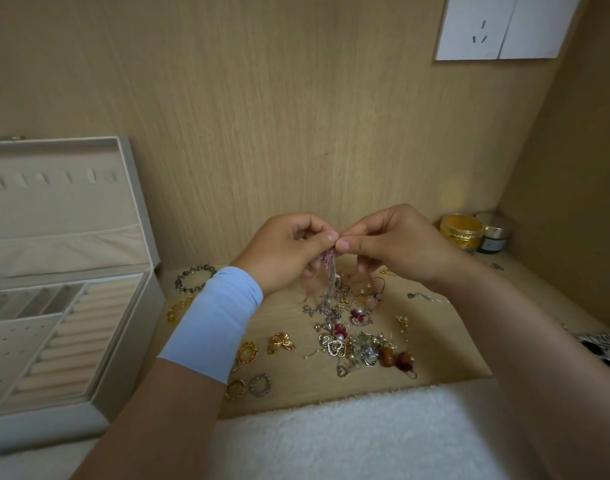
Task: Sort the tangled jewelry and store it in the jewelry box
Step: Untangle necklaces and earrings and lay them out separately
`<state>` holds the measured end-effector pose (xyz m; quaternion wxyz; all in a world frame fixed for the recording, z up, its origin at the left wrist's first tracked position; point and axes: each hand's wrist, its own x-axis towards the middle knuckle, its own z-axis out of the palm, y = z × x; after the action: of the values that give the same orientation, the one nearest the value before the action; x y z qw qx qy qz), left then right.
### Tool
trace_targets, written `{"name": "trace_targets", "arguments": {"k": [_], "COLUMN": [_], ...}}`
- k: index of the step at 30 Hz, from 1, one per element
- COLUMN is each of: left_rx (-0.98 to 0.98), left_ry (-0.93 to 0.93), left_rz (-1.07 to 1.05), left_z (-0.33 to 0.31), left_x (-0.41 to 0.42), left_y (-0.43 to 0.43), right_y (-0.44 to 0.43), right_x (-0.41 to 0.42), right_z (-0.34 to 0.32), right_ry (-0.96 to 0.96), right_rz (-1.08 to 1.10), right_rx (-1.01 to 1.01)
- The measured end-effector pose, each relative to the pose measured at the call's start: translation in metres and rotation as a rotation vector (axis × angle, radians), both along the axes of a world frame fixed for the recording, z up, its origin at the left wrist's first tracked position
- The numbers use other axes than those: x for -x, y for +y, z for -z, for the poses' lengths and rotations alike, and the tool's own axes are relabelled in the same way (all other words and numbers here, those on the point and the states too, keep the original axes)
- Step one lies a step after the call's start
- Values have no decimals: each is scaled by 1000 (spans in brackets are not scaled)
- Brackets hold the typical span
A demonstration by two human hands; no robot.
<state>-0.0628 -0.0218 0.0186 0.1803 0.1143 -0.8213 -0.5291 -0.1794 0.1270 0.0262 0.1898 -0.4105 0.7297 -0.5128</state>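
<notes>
White towel (348,438) lies nearest, at six o'clock. Above it, over the desk (286,311), the left hand (289,251) and right hand (397,244) each pinch the tangle (329,268) of pink thread and fine chain. They hold it up, I'd say, so the strands hang free for teasing apart. The loose jewelry (352,334) sits just below the hands, with rings (260,385) set apart at seven. The box (130,341) stands open at nine o'clock. Wood panelling all round; jars (461,232) at three, a socket (483,29) at one.

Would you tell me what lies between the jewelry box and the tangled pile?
Head view: a dark bead bracelet, a yellow one, loose rings, a gold brooch and the blue-sleeved left forearm.
</notes>
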Motion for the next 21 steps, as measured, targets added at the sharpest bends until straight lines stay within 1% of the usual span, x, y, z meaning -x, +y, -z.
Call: {"name": "trace_targets", "arguments": {"k": [3, 6, 8, 13, 18, 21], "left_rx": [-40, -89, -93, -65, 42, 222], "left_ry": [-4, -8, -6, -8, -4, -37], "left_rz": [-22, -24, -31, -23, 33, 71], "left_z": [0, -2, -4, -5, -4, -5], "left_x": [-2, -4, -4, -3, -3, -4], "left_y": [-4, -3, 0, 5, 1, -4], "right_y": [1, 0, -1, -1, 2, 4], "right_x": [1, 0, -3, -1, 2, 0], "right_z": [-1, -2, -1, -2, -7, -9], "right_ry": [18, -33, -35, -16, 48, 68], "right_rz": [-1, -31, -49, 7, 14, -44], "right_rx": [13, 2, -2, 44, 13, -55]}}
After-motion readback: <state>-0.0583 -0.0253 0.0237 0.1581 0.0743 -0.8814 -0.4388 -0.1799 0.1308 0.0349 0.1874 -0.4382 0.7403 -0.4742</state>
